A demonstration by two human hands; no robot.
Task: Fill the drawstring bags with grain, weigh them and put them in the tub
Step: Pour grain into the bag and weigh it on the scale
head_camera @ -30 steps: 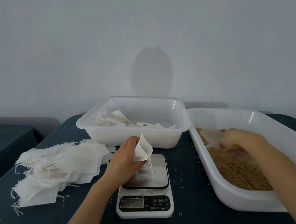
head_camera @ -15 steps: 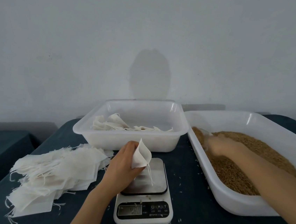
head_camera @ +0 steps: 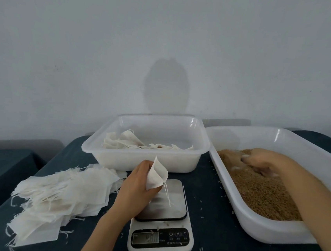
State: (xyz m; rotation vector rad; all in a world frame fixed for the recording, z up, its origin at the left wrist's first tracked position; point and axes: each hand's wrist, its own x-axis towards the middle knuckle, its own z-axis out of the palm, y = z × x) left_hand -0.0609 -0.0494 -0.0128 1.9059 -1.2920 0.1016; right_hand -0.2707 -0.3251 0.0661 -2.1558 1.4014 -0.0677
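Left hand [head_camera: 138, 183] holds a small white fabric drawstring bag [head_camera: 157, 174] upright, pinched at its left edge between thumb and fingers with its mouth held open, just above the steel platform of a white digital kitchen scale [head_camera: 160, 241]; the bag's strings [head_camera: 167, 195] hang down over the platform. Right hand [head_camera: 263, 162] is lowered into brown grain [head_camera: 261, 194] inside a large translucent white plastic tub [head_camera: 262, 227] at right; motion blur prevents telling whether it grips anything. Behind the scale, a smaller translucent white rectangular tub [head_camera: 146, 161] contains several white bags lying flat. A loose pile of empty white drawstring bags [head_camera: 59, 192] lies left of the scale on the dark blue-green surface [head_camera: 211, 228], where stray grains are scattered. The scale display is not legible.
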